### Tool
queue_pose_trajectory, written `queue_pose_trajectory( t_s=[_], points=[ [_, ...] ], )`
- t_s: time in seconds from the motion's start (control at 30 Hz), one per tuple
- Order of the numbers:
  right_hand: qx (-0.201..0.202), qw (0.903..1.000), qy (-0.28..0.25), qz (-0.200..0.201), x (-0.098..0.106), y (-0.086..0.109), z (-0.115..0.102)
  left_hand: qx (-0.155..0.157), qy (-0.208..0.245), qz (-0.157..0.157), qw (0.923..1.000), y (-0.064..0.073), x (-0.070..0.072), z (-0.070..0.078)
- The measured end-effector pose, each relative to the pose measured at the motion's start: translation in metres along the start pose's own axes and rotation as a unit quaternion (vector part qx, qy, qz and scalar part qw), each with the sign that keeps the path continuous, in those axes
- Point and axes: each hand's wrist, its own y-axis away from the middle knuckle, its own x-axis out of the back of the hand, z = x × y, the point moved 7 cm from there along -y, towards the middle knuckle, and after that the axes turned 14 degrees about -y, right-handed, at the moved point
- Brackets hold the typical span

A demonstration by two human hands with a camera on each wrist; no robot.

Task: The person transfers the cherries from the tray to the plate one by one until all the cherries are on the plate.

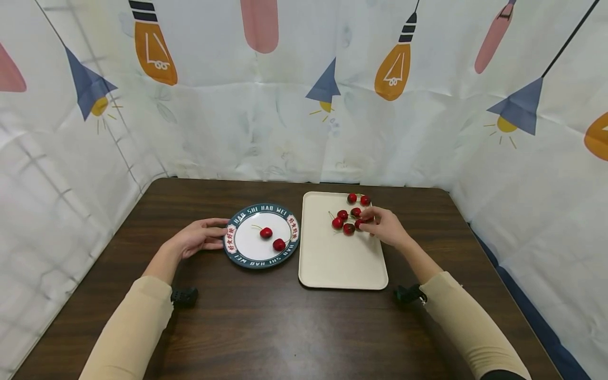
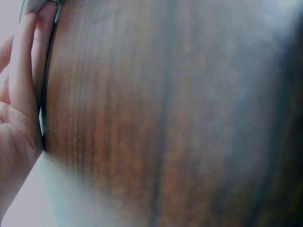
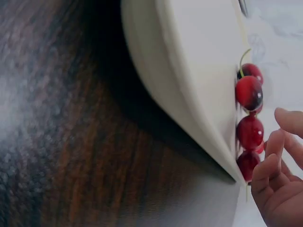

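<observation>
My left hand (image 1: 204,237) touches the left rim of a round plate (image 1: 242,258) with a dark teal, lettered border. Its fingers look fairly straight in the left wrist view, low against the table. Two red cherries lie on the plate, one cherry (image 1: 266,233) above the other cherry (image 1: 279,244). Over the right edge of a cream tray (image 1: 342,264), my right hand (image 1: 382,227) has thumb and fingers apart around a dark red cherry (image 1: 358,224). In the right wrist view its fingertips are beside several clustered cherries (image 3: 249,132); no firm grip shows.
Two more cherries (image 1: 358,199) lie at the tray's far edge. Plate and tray stand side by side on a dark wooden table (image 1: 247,322). A white curtain (image 1: 214,132) with printed lamps hangs behind the table and along its sides.
</observation>
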Motion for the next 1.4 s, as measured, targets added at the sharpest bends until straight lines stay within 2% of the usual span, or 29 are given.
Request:
queue_pose_trajectory(
  t_s=[0.43,0.87,1.1,1.4],
  points=[
    [-0.024,0.9989,0.039,0.008,-0.0014,-0.0064,0.0069,0.000,-0.004,0.002,1.0000,0.0032,-0.0005,0.0016],
    [-0.021,0.9952,0.094,-0.015,-0.0070,-0.0100,0.0056,0.002,-0.001,0.002,1.0000,0.0018,-0.0008,0.0012],
    [-0.025,0.9953,0.089,-0.027,-0.0094,-0.0086,0.0060,-0.001,-0.001,-0.001,1.0000,0.0040,-0.0023,0.0037],
    [-0.019,0.9954,0.091,-0.023,-0.0062,-0.0063,-0.0004,0.002,0.005,0.000,1.0000,0.0036,-0.0018,0.0020]
  ],
)
